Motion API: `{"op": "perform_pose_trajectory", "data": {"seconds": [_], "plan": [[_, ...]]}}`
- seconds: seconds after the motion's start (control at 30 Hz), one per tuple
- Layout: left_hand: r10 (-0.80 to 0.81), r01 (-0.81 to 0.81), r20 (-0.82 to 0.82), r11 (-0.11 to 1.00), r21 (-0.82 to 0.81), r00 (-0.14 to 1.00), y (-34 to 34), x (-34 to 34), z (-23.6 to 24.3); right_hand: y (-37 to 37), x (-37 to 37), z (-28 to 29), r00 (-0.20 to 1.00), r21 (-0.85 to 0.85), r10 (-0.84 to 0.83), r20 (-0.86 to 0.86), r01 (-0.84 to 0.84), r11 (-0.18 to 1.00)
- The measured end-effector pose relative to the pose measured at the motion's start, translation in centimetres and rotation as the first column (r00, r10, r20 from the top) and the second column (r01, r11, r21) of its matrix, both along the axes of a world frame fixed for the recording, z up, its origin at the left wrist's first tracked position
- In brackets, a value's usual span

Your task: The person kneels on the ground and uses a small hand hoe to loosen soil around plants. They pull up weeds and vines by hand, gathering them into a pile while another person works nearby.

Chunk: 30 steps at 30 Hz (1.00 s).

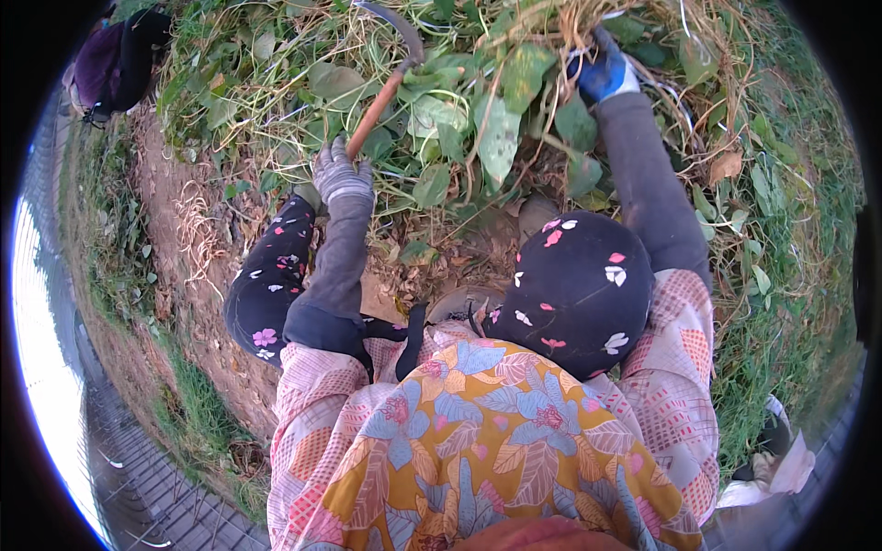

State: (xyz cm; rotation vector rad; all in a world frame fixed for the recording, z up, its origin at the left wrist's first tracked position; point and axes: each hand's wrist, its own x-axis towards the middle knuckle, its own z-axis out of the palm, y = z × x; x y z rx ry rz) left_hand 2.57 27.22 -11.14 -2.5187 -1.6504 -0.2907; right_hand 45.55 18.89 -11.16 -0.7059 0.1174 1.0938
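My left hand (342, 172), in a grey glove, is closed round the lower end of a sickle's wooden handle (375, 115). The sickle's curved dark blade (402, 35) reaches up and left over the leaves. At the upper right, my right hand (608, 77), in a blue and dark glove, grips a bunch of dry brownish vine stems (568, 46). Some of its fingers are hidden among them. Between my two hands lies a tangle of leafy vines (497, 138), with broad green leaves, some spotted or yellowing.
Bare reddish soil (175, 216) with dry stems runs along the left. Another person (118, 64) in dark clothing is at the upper left. Grass (781, 331) grows on the right, with a pale cloth or bag (792, 470) at lower right. My bent knees (579, 294) flank the ground before me.
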Motion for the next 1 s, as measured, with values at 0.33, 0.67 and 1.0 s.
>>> {"op": "perform_pose_trajectory", "data": {"seconds": [0.33, 0.67, 1.0], "plan": [[-0.798, 0.753, -0.13, 0.599, -0.272, 0.588, -8.4, 12.1, -3.8, 8.1, 11.9, 6.3, 0.981, 0.124, 0.01, 0.196, -0.035, 0.992], [-0.419, 0.59, -0.586, 0.796, 0.13, 0.694, 21.3, 23.3, 14.7, 9.0, 16.5, 3.0, 0.974, -0.027, 0.006, 0.228, 0.0, 1.0], [-0.396, 0.316, -0.577, 0.918, -0.239, 0.714, 22.8, 22.0, 2.0, 7.0, 17.5, 0.4, 0.968, -0.422, 0.06, 0.243, 0.05, 0.905]]}}
